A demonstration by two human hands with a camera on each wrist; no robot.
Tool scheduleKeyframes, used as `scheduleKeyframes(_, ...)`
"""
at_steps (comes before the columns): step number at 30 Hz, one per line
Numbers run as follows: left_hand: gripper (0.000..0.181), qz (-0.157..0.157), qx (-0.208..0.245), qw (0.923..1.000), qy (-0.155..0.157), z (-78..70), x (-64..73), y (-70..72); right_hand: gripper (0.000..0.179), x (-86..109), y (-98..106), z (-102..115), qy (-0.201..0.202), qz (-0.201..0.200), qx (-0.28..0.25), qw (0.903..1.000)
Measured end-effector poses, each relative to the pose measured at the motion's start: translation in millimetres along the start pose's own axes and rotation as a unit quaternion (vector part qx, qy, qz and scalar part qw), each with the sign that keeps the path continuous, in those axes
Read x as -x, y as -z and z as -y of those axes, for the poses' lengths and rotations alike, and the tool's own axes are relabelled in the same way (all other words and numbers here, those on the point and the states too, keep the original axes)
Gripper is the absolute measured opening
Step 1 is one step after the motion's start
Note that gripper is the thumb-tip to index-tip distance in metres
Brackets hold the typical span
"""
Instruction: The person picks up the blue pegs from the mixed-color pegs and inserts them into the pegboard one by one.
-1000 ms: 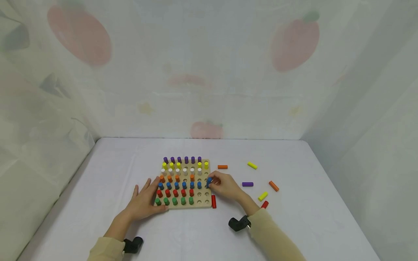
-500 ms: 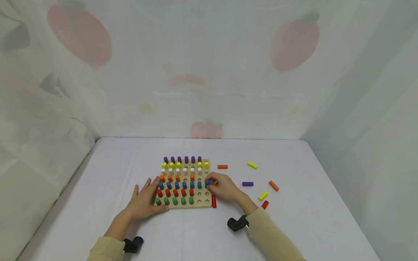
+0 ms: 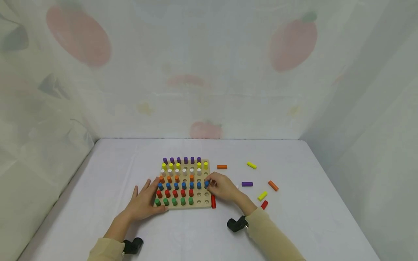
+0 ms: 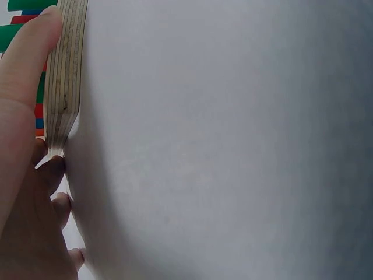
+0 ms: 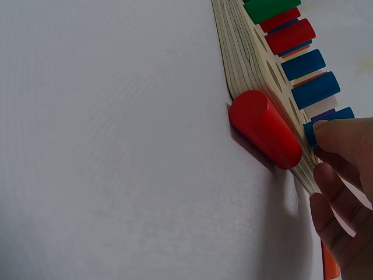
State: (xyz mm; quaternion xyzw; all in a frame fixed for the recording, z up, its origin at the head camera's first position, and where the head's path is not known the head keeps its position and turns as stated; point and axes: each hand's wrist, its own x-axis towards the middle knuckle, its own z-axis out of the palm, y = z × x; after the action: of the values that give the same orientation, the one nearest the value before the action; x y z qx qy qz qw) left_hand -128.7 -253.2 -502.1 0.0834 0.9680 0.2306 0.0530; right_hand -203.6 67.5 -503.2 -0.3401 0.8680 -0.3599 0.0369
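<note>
A wooden pegboard (image 3: pixel 203 203) lies on the table with rows of coloured pegs standing in it. My left hand (image 3: pixel 142 203) rests against its near left corner; the straight thumb lies along the front edge and the other fingers are spread at the left side. In the left wrist view that thumb (image 4: pixel 26 76) touches the board's layered edge (image 4: pixel 65 76). At the right end of the blue row, my right hand (image 3: pixel 223 186) pinches an upright blue peg (image 3: pixel 207 184) between thumb and finger. The right wrist view shows this peg (image 5: pixel 310 134) at the board, its lower end partly hidden.
A red peg (image 3: pixel 213 202) lies beside the board's right edge. Further right are loose pegs: orange (image 3: pixel 222 167), yellow (image 3: pixel 251 165), purple (image 3: pixel 247 184), another orange (image 3: pixel 273 186), another yellow (image 3: pixel 262 196), and a red one (image 3: pixel 264 205) partly behind the right forearm.
My right hand has shifted slightly left, and the blue peg has gone from tilted to upright and lower at the end of its row. The left hand stays at the board's corner.
</note>
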Motion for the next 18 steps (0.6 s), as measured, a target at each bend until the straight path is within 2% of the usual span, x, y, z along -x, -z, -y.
scheduleKeyframes(18, 0.116, 0.005, -0.001, 1.0000, 0.006, 1.5, -1.0, 0.0, 0.029, 4.2, 8.3, 4.1, -0.031, 0.029, -0.009, 0.9991)
